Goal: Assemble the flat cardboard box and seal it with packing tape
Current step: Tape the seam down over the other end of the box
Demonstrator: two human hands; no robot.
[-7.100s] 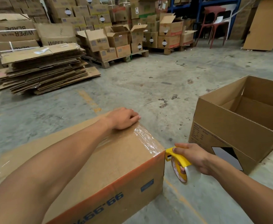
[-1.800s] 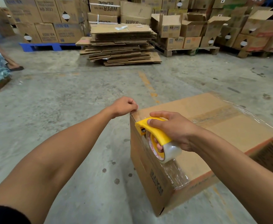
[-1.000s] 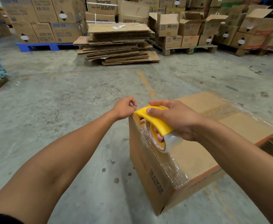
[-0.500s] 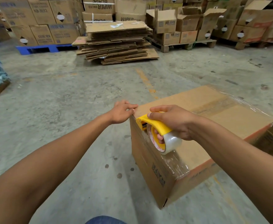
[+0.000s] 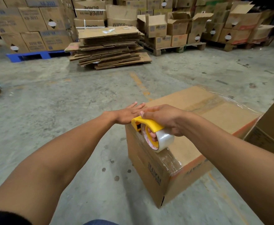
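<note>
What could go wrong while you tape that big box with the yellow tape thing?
The left hand lies flat at the box corner, right beside the front end of the yellow tape dispenser held by the right hand; if a cutter sits there, it could nick the fingers. The clear tape already laid near the near corner looks wrinkled, so the new strip may also crease and stick poorly.
</note>
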